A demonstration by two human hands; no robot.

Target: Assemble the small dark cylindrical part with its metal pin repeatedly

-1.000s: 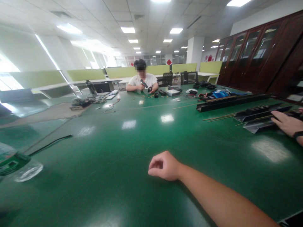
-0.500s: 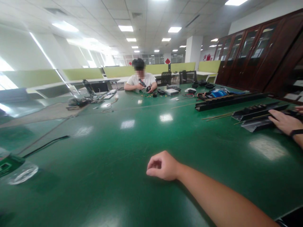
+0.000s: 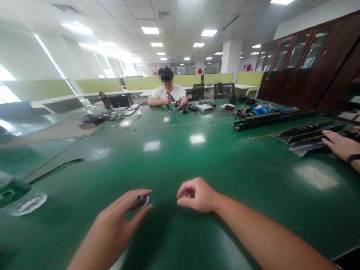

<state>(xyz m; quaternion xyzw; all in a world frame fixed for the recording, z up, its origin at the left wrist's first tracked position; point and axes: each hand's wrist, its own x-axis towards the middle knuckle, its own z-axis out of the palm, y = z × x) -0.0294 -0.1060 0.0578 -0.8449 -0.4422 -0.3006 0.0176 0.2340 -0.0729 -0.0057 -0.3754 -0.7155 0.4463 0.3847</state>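
My left hand (image 3: 118, 217) is raised over the green table (image 3: 174, 157) at the lower left of middle. Between its thumb and fingers it grips a small dark round part with a pale rim (image 3: 141, 201); its exact kind is too blurred to tell. Just to the right, my right hand (image 3: 198, 195) is loosely curled above the tabletop. Its thumb and fingertips come close together, and in the hollow I see only folded fingers. A short gap separates the two hands.
A clear bottle with a green label (image 3: 19, 197) lies at the left, near a black cable (image 3: 56, 170). At right, another person's hand (image 3: 340, 144) touches black channels (image 3: 306, 146) near thin brass-coloured rods (image 3: 261, 137). Opposite sits a co-worker (image 3: 168, 93) holding a dark tool.
My left hand has come into view from the lower left, gripping the small dark round part. My right hand stays curled in nearly the same place.
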